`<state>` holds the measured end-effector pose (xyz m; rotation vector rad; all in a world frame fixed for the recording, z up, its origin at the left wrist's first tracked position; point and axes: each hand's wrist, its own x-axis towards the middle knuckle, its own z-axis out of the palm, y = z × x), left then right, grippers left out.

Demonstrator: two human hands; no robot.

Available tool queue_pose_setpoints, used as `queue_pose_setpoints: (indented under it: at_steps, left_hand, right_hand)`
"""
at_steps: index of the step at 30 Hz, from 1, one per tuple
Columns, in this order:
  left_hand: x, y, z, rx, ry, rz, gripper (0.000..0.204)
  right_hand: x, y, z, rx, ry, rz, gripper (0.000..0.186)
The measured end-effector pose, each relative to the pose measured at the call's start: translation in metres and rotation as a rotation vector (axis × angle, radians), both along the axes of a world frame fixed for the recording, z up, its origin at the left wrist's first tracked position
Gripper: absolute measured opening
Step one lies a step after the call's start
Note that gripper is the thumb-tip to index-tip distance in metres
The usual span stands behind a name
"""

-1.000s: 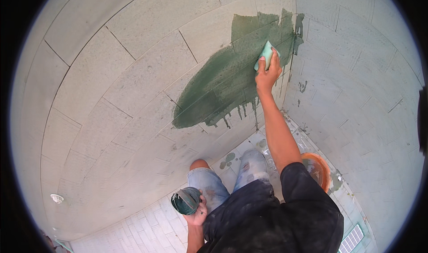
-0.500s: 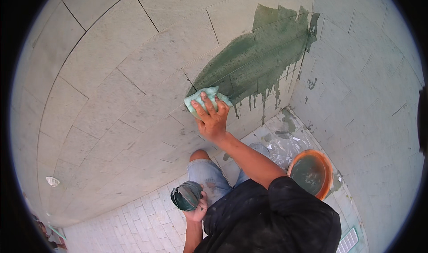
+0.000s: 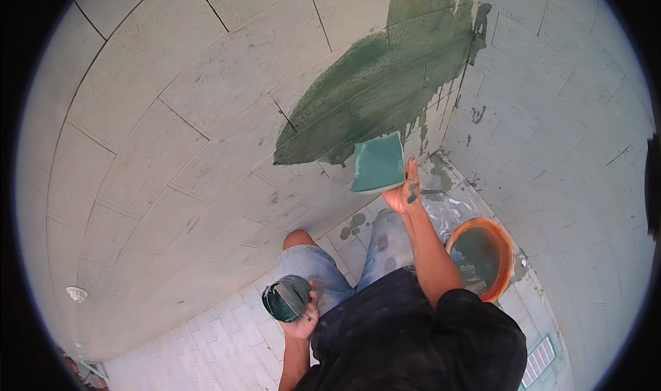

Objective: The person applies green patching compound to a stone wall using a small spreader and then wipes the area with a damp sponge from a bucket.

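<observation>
My right hand (image 3: 405,190) holds a square sponge (image 3: 379,163), its flat face turned up and coated dark green. The sponge is held out in front of the wall, near the lower edge of a wet green patch (image 3: 372,91) with drips running down. Green smears mark that hand too. Down at the left, near my knee, my left hand (image 3: 303,322) is closed round a small round pot (image 3: 286,299). Dark green material coats the pot's inside, and a flat strip lies across its mouth.
An orange bucket (image 3: 508,253) of murky green liquid stands to my right, beside clear plastic sheeting (image 3: 444,208) in the corner. A white floor grate (image 3: 539,362) lies farther back. A white fitting (image 3: 77,294) sticks out of the tiled wall at left.
My right hand has come off the wall, moved right and down, and turned over so the sponge's green face shows. My left hand still holds the pot in nearly the same place.
</observation>
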<state>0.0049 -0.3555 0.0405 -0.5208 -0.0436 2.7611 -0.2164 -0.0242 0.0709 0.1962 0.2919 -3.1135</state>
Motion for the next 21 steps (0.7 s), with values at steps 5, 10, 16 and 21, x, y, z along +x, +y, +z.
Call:
queue_pose_setpoints:
  at_steps: [5,10,16,21]
  left_hand:
    - [-0.008,-0.002,0.006,0.046,0.002,-0.050,0.050]
    - [-0.015,-0.017,-0.009,0.011,-0.018,-0.034,0.049]
    - [-0.021,-0.011,-0.011,0.083,-0.023,-0.090,0.049]
    - [-0.019,-0.012,-0.015,0.189,-0.085,-0.170,0.061]
  right_hand:
    - [-0.004,0.023,-0.011,0.412,0.068,-0.164,0.040]
    - [-0.026,0.049,0.020,0.418,0.115,-0.341,0.038]
    - [-0.018,0.075,0.027,0.214,0.172,-0.297,0.040]
    - [0.100,0.148,-0.009,0.179,0.140,-0.409,0.045]
